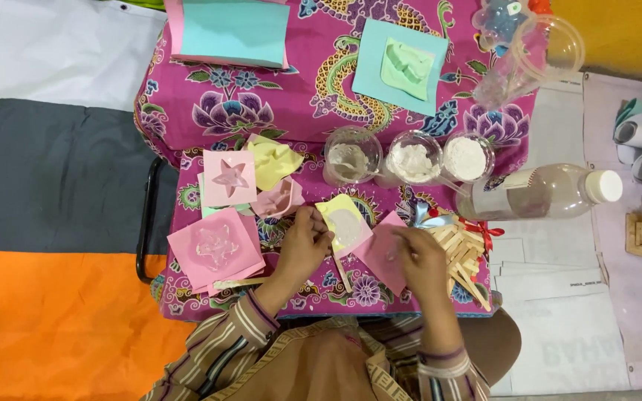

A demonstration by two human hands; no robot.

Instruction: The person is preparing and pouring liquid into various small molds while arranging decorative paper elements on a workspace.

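My left hand (302,245) rests on the edge of a yellow mould (343,220) filled with pale grey paste, lying on a pink paper square. My right hand (419,256) presses on a second pink paper square (380,249) beside it; whether it grips something small I cannot tell. Both hands sit on a small table covered by a magenta floral cloth (306,104). A pile of wooden sticks (464,256) lies just right of my right hand.
Three clear cups of white and grey powder (412,157) stand behind the hands. A clear plastic bottle (540,191) lies at the right. Star moulds on pink paper (217,246) sit left. A green mould on blue paper (403,67) and blue-pink sheets (232,30) lie farther back.
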